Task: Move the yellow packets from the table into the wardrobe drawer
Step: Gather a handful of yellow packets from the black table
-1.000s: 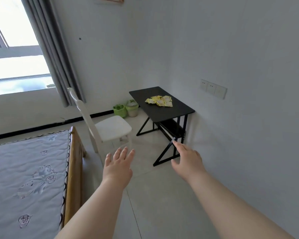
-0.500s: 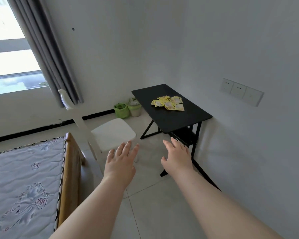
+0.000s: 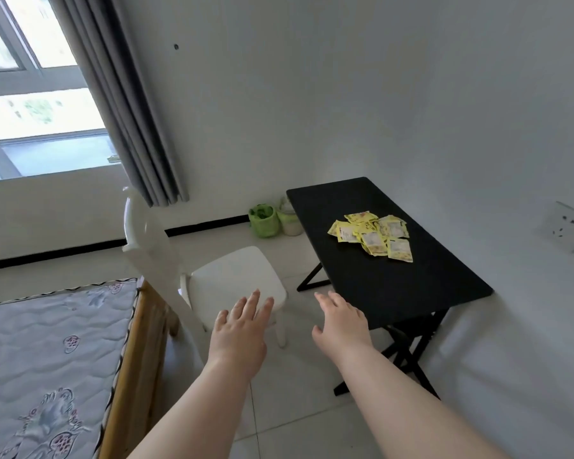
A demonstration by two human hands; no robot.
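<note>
Several yellow packets (image 3: pixel 373 234) lie in a loose pile on the far half of a small black table (image 3: pixel 398 286) against the right wall. My left hand (image 3: pixel 239 329) is stretched forward with straight fingers, empty, in front of the white chair's seat. My right hand (image 3: pixel 342 321) is also held out flat and empty, just left of the table's near corner and well short of the packets. No wardrobe or drawer is in view.
A white chair (image 3: pixel 232 283) stands left of the table. A bed with a wooden frame (image 3: pixel 136 342) fills the lower left. Two small green pots (image 3: pixel 262 220) sit on the floor by the wall. A wall socket (image 3: pixel 567 228) is at the right.
The view has come closer to the table, so the packets and chair look larger. Both hands stay stretched out, open and empty.
</note>
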